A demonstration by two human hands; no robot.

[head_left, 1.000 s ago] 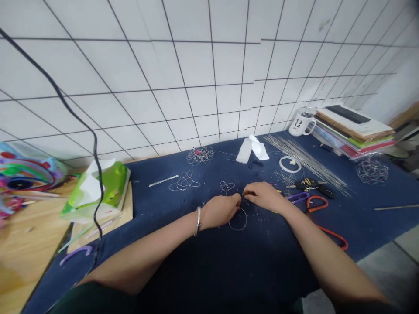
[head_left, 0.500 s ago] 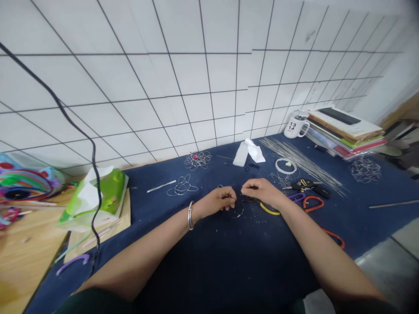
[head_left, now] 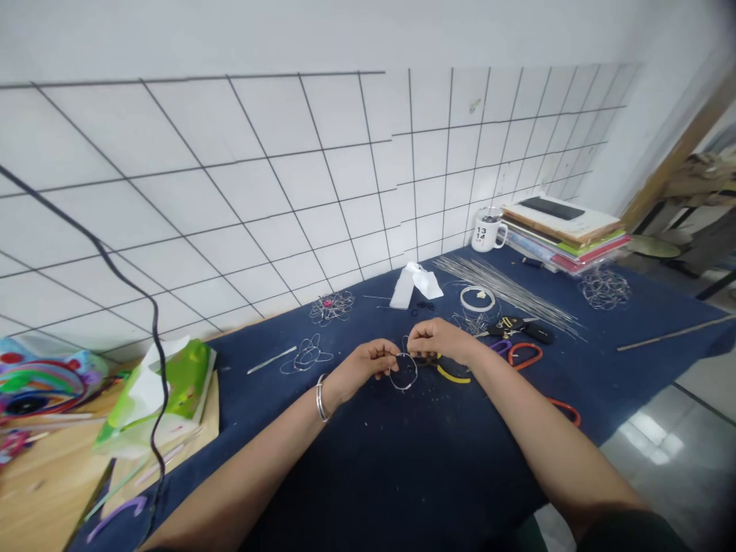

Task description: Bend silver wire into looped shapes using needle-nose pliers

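A thin wire loop point(head_left: 416, 373) hangs between my two hands, above the dark blue cloth point(head_left: 368, 475). My left hand point(head_left: 371, 360), with a silver bangle at the wrist, pinches the loop at its upper left. On the other side, the fingertips of my right hand point(head_left: 440, 341) are closed at the loop's upper right; the exact grip there is too small to make out. Yellow-handled pliers point(head_left: 454, 376) lie just under my right hand, their head partly hidden. Left of my hands rests a bent-wire flower shape point(head_left: 307, 355).
Straight wires point(head_left: 511, 291), a white coil point(head_left: 477, 299), black cutters point(head_left: 511, 326) and orange-handled scissors point(head_left: 526, 356) lie to the right. Behind them stand a mug point(head_left: 487, 231) and stacked books point(head_left: 569, 226). A tissue pack point(head_left: 189, 383) and hanging black cable point(head_left: 155, 330) are at left.
The view has tilted up and turned right. My hands have come closer together, and the wire loop now shows clearly between them. Both hands stay closed.
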